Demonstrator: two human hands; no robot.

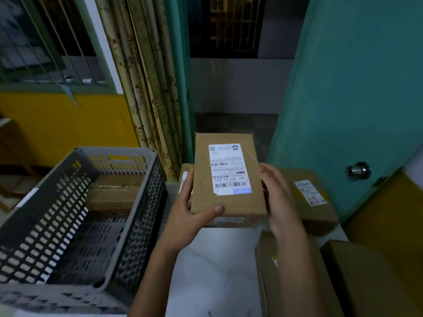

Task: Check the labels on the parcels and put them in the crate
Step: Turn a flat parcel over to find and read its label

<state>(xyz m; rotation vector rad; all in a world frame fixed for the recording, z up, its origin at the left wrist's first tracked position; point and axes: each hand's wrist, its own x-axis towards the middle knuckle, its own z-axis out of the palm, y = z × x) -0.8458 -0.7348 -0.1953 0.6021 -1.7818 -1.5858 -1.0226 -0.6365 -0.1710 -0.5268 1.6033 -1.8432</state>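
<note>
Biggest risk I can see here is the parcel (229,179) slipping on the way over to the crate (68,213), since it's only pinched by its edges up in the air and there's tape on the cardboard that probably makes it slick. The other likely slip-up is a misread: the label (230,169) faces up but its print looks upside down from this side, and the light is dim. As for the grip, the left hand (190,209) is curled round the parcel's left edge with the thumb pressed on the near corner of the top face, and the right hand (274,195) wraps the right edge, fingers tucked behind it. The parcel is held just right of the crate, above the white table (212,271). One box (114,191) already lies inside the crate at its far end, and more boxes (309,197) sit further right of the crate.
</note>
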